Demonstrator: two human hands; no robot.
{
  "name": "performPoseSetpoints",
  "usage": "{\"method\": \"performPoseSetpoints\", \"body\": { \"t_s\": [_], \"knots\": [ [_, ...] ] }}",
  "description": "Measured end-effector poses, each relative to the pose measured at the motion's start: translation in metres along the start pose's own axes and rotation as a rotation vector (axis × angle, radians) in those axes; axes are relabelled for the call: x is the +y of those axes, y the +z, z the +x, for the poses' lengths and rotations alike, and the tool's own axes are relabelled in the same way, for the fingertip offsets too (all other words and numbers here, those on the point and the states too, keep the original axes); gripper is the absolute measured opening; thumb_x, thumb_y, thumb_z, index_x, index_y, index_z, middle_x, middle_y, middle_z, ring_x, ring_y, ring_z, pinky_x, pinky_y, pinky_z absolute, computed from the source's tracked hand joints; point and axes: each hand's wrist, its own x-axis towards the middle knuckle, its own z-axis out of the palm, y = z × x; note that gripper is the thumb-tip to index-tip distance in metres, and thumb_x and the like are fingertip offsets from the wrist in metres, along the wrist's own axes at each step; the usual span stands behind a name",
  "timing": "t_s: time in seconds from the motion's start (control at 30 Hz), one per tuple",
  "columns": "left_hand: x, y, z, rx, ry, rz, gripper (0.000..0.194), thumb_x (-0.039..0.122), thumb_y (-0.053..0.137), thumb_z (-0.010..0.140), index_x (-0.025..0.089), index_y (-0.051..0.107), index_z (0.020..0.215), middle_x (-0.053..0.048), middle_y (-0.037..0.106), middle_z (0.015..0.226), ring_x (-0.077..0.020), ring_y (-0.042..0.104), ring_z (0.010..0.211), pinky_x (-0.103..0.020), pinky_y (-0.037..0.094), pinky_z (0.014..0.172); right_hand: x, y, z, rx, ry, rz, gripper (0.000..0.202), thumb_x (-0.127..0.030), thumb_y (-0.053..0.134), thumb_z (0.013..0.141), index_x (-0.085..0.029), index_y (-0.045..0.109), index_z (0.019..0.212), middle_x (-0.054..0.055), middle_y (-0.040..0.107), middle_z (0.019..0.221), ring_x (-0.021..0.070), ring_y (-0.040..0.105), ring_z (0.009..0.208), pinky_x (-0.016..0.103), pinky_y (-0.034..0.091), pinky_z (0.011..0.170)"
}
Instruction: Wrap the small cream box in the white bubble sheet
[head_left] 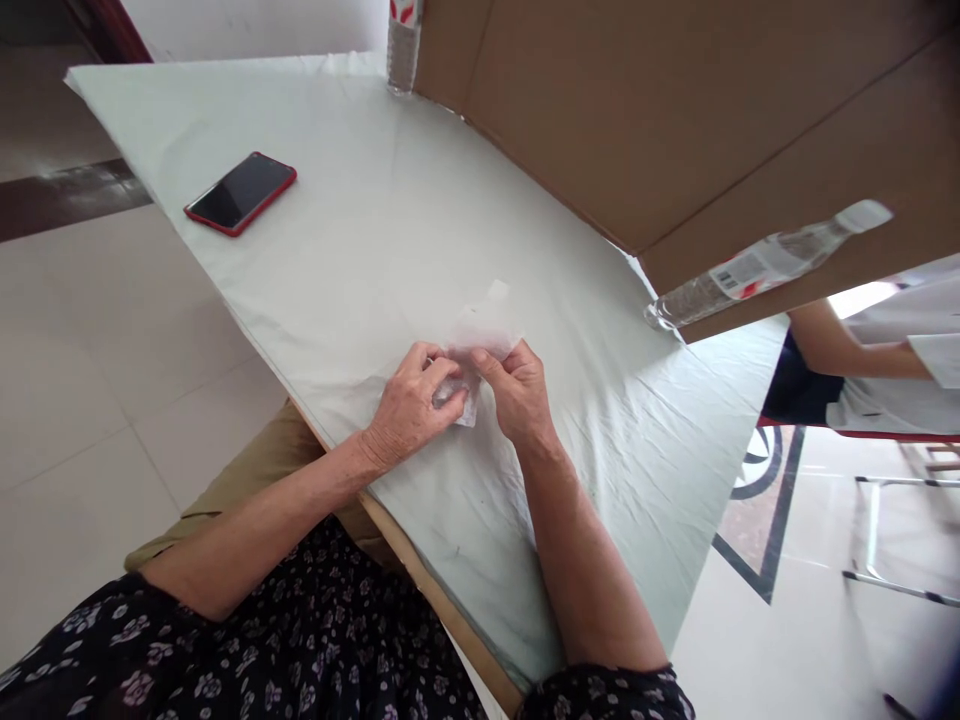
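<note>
The pale-green-covered tabletop [337,250], seen from here, bears a standing brown cardboard panel [675,120]; near the tabletop's front edge, the left hand [412,395] curls its fingers round the lower part of a filmy sheet [482,326], while the right hand [519,392] pinches its side under the thumb; the sheet is whitish, translucent and limp, bunched and creased below, flatter above, with a small squarish tab [498,289] at its top

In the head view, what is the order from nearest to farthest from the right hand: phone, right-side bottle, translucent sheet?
1. Translucent sheet: held in the right hand.
2. Right-side bottle: to its right.
3. Phone: far left.
</note>
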Motion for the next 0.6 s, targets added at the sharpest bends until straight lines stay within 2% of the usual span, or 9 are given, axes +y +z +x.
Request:
{"method": "performPoseSetpoints", "body": {
  "t_s": [0.1,0.17,0.27,0.3,0.4,0.5,0.6],
  "knots": [
    [0.0,0.0,0.0,0.043,-0.028,0.009,0.028,0.018,0.068,0.081,0.018,0.056,0.106,-0.009,0.059,0.106,-0.0236,0.06,0.101,-0.038,0.055,0.088,-0.006,-0.003,-0.012,-0.003,-0.07,-0.151,0.017,-0.039,0.069,0.089,-0.023,0.064,0.088,-0.003,0.064,0.082,0.0144,0.061,0.078,0.029,0.05,0.076],
    [-0.002,0.0,0.001,0.075,-0.037,0.021,0.045,0.021,0.071,0.08,0.017,0.052,0.12,-0.012,0.059,0.114,-0.0267,0.058,0.111,-0.042,0.053,0.095,-0.008,-0.003,-0.021,-0.016,-0.115,-0.238,0.015,-0.035,0.067,0.09,-0.023,0.062,0.084,-0.003,0.061,0.077,0.0136,0.059,0.073,0.028,0.049,0.073],
    [-0.005,-0.003,0.002,0.032,-0.041,0.032,0.065,0.025,0.073,0.079,0.018,0.044,0.137,-0.017,0.052,0.135,-0.0307,0.051,0.128,-0.048,0.047,0.107,-0.006,-0.002,-0.033,-0.043,-0.172,-0.342,0.005,-0.028,0.064,0.092,-0.024,0.063,0.088,-0.001,0.069,0.086,0.0165,0.065,0.082,0.031,0.051,0.081],
    [-0.006,-0.005,0.002,-0.005,-0.043,0.026,0.064,0.026,0.073,0.08,0.018,0.045,0.137,-0.018,0.049,0.14,-0.0316,0.05,0.13,-0.049,0.045,0.109,-0.004,-0.002,-0.037,-0.046,-0.199,-0.38,0.001,-0.025,0.062,0.091,-0.025,0.064,0.091,0.001,0.072,0.096,0.0185,0.067,0.091,0.033,0.051,0.087],
    [-0.007,-0.01,0.002,-0.124,-0.065,-0.026,0.04,0.028,0.069,0.083,0.018,0.055,0.12,-0.02,0.045,0.146,-0.0319,0.053,0.131,-0.048,0.047,0.107,0.003,-0.003,-0.047,-0.044,-0.301,-0.473,0.018,-0.013,0.057,0.087,-0.026,0.064,0.097,0.005,0.072,0.12,0.023,0.066,0.116,0.042,0.048,0.102],
    [-0.009,-0.016,0.005,-0.214,-0.047,-0.076,0.019,0.028,0.065,0.084,0.018,0.056,0.097,-0.019,0.054,0.137,-0.0311,0.057,0.129,-0.045,0.05,0.101,0.007,-0.006,-0.054,-0.049,-0.359,-0.513,0.029,-0.007,0.054,0.084,-0.027,0.064,0.103,0.006,0.071,0.124,0.0234,0.064,0.124,0.046,0.046,0.107],
    [-0.014,-0.028,0.012,-0.325,0.012,-0.121,0.016,0.025,0.064,0.079,0.019,0.056,0.092,-0.017,0.062,0.126,-0.0305,0.06,0.126,-0.044,0.051,0.1,0.008,-0.01,-0.059,-0.068,-0.384,-0.502,0.026,-0.011,0.055,0.089,-0.027,0.063,0.108,0.008,0.071,0.127,0.0242,0.063,0.128,0.049,0.046,0.11]
  ]
}}
